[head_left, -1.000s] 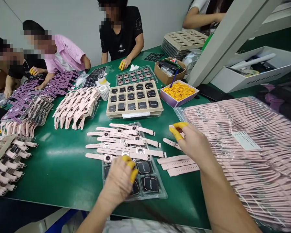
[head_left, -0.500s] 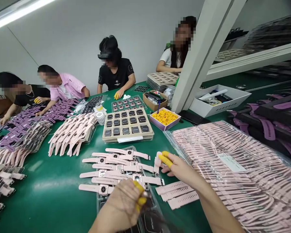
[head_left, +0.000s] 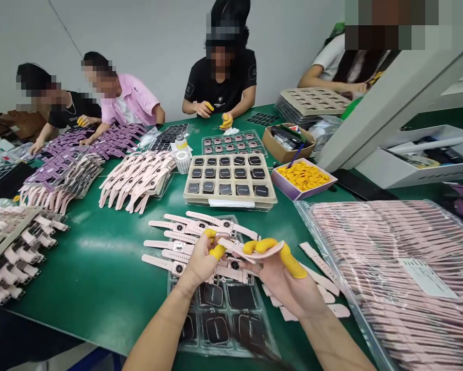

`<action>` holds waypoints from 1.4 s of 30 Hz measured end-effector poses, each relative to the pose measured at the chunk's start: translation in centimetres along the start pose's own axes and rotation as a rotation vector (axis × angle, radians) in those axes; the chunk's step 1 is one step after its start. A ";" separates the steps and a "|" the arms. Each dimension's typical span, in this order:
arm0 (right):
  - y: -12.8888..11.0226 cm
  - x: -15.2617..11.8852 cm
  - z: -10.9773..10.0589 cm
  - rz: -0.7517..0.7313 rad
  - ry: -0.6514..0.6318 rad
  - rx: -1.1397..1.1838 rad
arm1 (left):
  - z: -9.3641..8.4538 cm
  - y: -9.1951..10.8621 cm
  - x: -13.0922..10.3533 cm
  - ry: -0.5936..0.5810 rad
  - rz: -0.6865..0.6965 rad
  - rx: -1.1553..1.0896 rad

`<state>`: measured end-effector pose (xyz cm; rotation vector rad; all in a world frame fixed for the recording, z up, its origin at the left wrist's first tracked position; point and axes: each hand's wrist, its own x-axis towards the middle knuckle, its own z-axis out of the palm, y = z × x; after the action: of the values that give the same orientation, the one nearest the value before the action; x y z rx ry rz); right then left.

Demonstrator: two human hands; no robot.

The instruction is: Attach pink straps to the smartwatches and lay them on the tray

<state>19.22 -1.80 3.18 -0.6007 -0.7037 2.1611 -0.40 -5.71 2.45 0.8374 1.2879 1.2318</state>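
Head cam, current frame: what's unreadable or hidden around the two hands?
- Left hand: what its fingers pinch is covered by the hand itself; a watch body cannot be confirmed.
- Right hand holds a pink strap; where the strap's left end meets the left hand is hidden by yellow finger cots.
- Clear tray: near cells covered by both forearms; print on the dark screens too small.
- Bag label: text too small.

A small assembly workshop: several seated people share one long green-matted worktable [head_left: 100, 288] heaped with pink silicone watch straps [head_left: 138, 178], beige trays of black square watch bodies [head_left: 229, 178] and a box of yellow finger cots [head_left: 304, 176].
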 end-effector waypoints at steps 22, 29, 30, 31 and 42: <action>3.3 -0.4 1.5 0.138 -0.045 -0.481 | -1.7 -0.8 -0.7 -0.382 0.499 0.617; 3.7 -0.1 1.8 0.128 0.064 -0.180 | -1.6 -1.1 -0.8 -0.299 0.545 0.717; 3.6 0.0 1.9 0.137 0.078 -0.158 | -1.5 -1.0 -0.9 -0.303 0.526 0.736; 3.4 0.0 1.9 0.146 0.096 -0.152 | -1.5 -0.9 -1.0 -0.314 0.504 0.744; 3.2 0.1 1.8 0.194 0.155 -0.239 | -1.4 0.0 -1.0 -0.344 0.436 0.810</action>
<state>16.38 -4.04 2.38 -0.9872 -0.8551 2.1921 -1.65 -6.93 2.41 1.9021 1.3528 0.7976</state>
